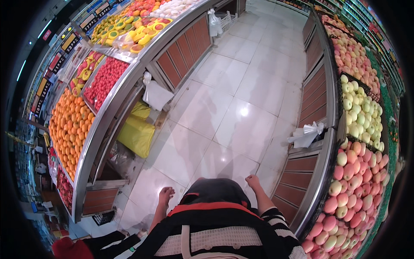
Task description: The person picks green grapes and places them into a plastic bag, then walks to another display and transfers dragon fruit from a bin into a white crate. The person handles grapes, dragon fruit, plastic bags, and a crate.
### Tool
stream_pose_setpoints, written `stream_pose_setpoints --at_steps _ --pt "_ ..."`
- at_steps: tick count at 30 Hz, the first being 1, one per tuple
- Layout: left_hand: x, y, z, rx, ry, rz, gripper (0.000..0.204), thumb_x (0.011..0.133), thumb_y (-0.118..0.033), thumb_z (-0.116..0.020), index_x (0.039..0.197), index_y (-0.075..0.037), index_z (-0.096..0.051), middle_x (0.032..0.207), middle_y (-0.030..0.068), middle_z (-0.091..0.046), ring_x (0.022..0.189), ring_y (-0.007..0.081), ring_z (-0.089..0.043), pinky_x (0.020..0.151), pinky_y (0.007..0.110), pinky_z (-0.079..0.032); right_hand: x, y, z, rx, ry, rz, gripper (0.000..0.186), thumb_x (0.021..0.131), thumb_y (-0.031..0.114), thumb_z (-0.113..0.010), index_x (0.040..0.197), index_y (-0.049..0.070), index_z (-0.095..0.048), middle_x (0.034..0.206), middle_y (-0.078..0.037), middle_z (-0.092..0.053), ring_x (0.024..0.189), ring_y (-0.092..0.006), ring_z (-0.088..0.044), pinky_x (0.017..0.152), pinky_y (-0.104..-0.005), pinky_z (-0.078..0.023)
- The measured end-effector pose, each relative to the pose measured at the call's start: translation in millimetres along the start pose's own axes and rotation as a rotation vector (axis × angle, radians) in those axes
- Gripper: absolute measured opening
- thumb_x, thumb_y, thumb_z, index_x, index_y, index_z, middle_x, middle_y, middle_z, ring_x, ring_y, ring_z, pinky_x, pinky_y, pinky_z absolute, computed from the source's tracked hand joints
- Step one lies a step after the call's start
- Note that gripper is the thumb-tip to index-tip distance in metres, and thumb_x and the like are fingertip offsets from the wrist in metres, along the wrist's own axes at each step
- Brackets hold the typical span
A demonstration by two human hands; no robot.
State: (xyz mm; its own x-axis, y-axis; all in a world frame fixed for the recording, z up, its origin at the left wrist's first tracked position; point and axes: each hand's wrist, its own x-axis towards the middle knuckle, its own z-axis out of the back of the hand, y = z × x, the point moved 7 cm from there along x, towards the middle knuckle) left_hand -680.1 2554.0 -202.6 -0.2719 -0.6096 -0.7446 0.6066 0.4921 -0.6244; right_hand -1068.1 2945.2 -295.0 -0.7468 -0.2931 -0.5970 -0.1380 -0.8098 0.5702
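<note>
My left hand point(166, 195) hangs at my side over the floor, its fingers loosely curled and a little apart, with nothing seen in them. On the other side, my right hand point(252, 179) is drawn into a loose fist; no object shows in it. Between the two hands bulges a black thing with orange-red trim point(215, 192), worn at my front; I cannot tell whether it is a bag or an apron. Neither hand touches the stands. The fruit stand with red-brown panels point(297, 172) is nearest to my right hand.
A tiled aisle point(224, 116) runs ahead between stands. Oranges point(71, 125), small red fruit point(105, 80) and yellow-wrapped fruit point(142, 36) lie left; pink apples point(353, 181) and pale green fruit point(360, 108) right. White plastic bags point(307, 134) hang there. A yellow bag point(137, 131) juts out. Another person's red-and-black clothing point(73, 248) shows lower left.
</note>
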Motion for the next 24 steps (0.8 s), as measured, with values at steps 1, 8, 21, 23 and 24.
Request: stream_pose_setpoints --at_steps 1,8,21,23,24 --pt "-2 -49 -26 -0.07 0.041 -0.119 0.033 0.092 -0.029 -0.058 0.114 -0.004 -0.058 0.103 0.0101 -0.066 0.097 0.0191 -0.064 0.083 0.032 -0.048 8 8 11 0.014 -0.022 0.067 0.031 0.075 0.033 -0.068 0.083 0.003 -0.07 0.08 -0.019 -0.067 0.08 -0.0322 -0.065 0.074 -0.0404 -0.051" --pt "82 -105 -114 0.328 0.234 -0.06 0.035 0.083 -0.035 -0.065 0.097 -0.002 -0.065 0.085 0.0073 -0.067 0.077 0.0162 -0.061 0.068 0.03 -0.048 123 123 31 0.111 0.109 0.169 0.036 0.087 0.037 -0.059 0.08 0.004 -0.069 0.062 -0.01 -0.061 0.057 -0.0196 -0.059 0.056 -0.035 -0.047" --pt "370 -446 -346 0.946 0.202 -0.382 0.037 0.077 -0.036 -0.065 0.089 -0.001 -0.067 0.085 0.0185 -0.067 0.08 0.0324 -0.065 0.072 0.043 -0.051 333 125 241 0.673 -0.178 -0.481 0.039 0.091 0.035 -0.057 0.066 0.004 -0.054 0.056 -0.007 -0.055 0.042 -0.017 -0.051 0.039 -0.0297 -0.041" --pt "398 -551 -433 0.956 0.319 -0.551 0.037 0.081 -0.036 -0.061 0.097 -0.003 -0.065 0.098 0.022 -0.065 0.096 0.0395 -0.061 0.083 0.047 -0.049 357 114 260 0.763 -0.211 -0.608 0.037 0.09 0.033 -0.056 0.067 0.004 -0.054 0.057 -0.008 -0.055 0.042 -0.0184 -0.051 0.039 -0.0307 -0.04" --pt "407 -602 -476 0.93 0.353 -0.661 0.034 0.083 -0.034 -0.059 0.098 -0.003 -0.065 0.098 0.021 -0.066 0.095 0.0396 -0.061 0.083 0.046 -0.049 371 113 264 0.785 -0.181 -0.639 0.035 0.09 0.032 -0.056 0.069 0.003 -0.054 0.058 -0.008 -0.055 0.044 -0.0195 -0.053 0.039 -0.0314 -0.041"
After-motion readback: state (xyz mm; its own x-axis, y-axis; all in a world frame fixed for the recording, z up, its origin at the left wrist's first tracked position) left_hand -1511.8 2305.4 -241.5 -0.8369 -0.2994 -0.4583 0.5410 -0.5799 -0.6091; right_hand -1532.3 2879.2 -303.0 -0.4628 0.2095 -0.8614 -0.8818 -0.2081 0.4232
